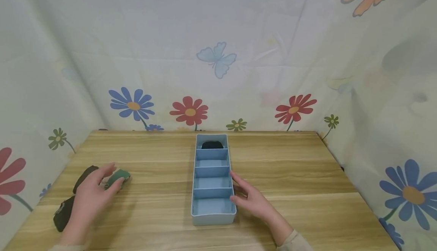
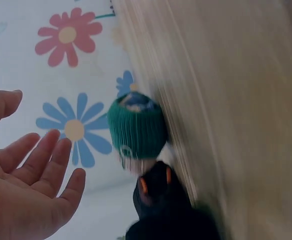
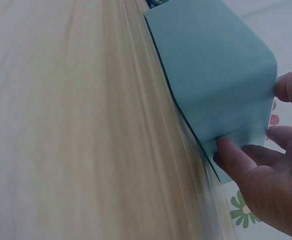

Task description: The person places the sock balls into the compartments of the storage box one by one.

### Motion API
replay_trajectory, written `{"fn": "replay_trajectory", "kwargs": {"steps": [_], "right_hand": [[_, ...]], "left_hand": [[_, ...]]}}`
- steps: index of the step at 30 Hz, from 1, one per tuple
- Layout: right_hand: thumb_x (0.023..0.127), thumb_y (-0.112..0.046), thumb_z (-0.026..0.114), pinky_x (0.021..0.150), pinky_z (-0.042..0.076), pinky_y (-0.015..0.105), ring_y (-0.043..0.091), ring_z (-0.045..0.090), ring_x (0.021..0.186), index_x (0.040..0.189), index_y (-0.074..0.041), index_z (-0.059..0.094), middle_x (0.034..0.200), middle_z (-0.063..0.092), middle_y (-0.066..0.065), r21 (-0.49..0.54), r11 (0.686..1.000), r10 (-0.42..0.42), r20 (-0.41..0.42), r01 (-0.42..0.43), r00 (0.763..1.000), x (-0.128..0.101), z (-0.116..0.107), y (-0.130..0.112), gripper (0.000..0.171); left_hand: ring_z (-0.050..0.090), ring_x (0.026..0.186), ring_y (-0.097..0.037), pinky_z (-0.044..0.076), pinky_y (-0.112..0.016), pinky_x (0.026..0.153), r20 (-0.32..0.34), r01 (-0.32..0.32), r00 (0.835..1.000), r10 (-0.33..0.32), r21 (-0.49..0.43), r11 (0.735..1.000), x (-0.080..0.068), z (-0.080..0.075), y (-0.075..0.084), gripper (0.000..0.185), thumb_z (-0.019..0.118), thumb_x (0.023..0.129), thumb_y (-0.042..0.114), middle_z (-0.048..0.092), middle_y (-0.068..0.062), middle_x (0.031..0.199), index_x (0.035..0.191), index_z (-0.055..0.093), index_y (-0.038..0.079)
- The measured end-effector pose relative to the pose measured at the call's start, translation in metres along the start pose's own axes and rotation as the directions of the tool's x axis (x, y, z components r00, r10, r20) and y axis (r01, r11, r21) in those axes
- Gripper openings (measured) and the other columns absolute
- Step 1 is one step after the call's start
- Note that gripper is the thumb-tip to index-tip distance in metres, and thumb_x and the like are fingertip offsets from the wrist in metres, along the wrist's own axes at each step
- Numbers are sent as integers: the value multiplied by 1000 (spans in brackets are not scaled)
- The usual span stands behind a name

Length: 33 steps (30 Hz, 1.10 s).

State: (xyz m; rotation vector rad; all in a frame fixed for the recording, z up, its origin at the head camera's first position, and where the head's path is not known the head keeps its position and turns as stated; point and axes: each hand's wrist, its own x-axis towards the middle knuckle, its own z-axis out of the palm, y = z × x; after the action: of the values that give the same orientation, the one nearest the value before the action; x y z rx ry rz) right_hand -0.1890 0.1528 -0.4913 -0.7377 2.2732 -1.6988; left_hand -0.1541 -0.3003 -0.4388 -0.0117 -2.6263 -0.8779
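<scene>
A wooden table fills the lower half of the head view, backed by a pale curtain printed with flowers and butterflies. In the middle of the table stands a long light-blue organiser tray, split by cross walls into five compartments; the farthest one holds a dark rolled item, the other four show only their blue floors.

The right hand lies against the tray's right outer wall near its front end — fingers fairly straight, fingertips touching the plastic, nothing gripped; the right wrist view shows the same light contact on the wall.

The left hand is over the left part of the table with relaxed, spread fingers, its fingertips at a rolled green sock but not curled round it. Two dark rolled socks lie just beside it — one behind the hand, another nearer the table's front edge
</scene>
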Motion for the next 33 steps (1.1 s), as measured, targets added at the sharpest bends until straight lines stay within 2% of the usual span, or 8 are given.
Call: {"fn": "replay_trajectory", "kwargs": {"steps": [3,7,14,19,24,29,33], "right_hand": [[95,-9,65,107,37,54,47,42,133,156,-4,26,158,27,22,1,1000,-1,0,1,1000,0,0,1,73],[95,-9,66,107,36,54,47,41,133,156,-4,27,158,27,22,10,1000,-5,0,5,1000,0,0,1,73],[95,-8,66,107,36,54,47,43,133,156,-4,27,158,28,21,-7,1000,-4,-2,4,1000,0,0,1,72],[95,-6,65,107,36,55,47,42,132,156,-3,27,158,28,22,-2,1000,-11,-2,11,1000,0,0,1,72],[95,-5,64,107,36,55,48,42,132,155,-2,26,157,27,24,3,1000,-18,2,18,1000,1,0,2,72],[95,-2,63,107,35,55,48,42,133,155,-1,25,158,26,23,-5,1000,-12,9,12,1000,1,0,1,72],[95,-3,63,108,35,55,47,42,133,156,-1,25,158,26,23,-12,1000,-4,9,4,1000,1,0,0,71]], "left_hand": [[54,114,-44,46,-57,87,13,40,999,-41,15,999,-5,-10,-8,62,67,95,33,58,-27,128,142,48,-4],[50,116,-50,39,-64,91,5,86,996,-86,18,996,-11,-23,-20,66,67,95,35,55,-33,127,141,46,-7],[44,113,-58,35,-69,87,-4,98,995,-98,91,991,-18,-43,-41,72,68,94,35,48,-43,126,138,41,-15],[40,113,-61,32,-73,89,11,138,990,-141,134,981,-20,-54,-56,83,67,94,39,41,-47,130,143,31,-18],[37,114,-64,34,-74,84,76,168,980,-182,156,973,-20,-58,-72,91,65,95,42,35,-48,134,146,22,-18],[27,120,-68,30,-77,88,169,215,954,-246,181,960,-18,-63,-86,99,62,95,49,24,-50,139,147,12,-19],[20,122,-70,26,-79,90,212,217,943,-257,196,956,-18,-65,-96,105,61,94,52,18,-51,141,146,7,-21]]}}
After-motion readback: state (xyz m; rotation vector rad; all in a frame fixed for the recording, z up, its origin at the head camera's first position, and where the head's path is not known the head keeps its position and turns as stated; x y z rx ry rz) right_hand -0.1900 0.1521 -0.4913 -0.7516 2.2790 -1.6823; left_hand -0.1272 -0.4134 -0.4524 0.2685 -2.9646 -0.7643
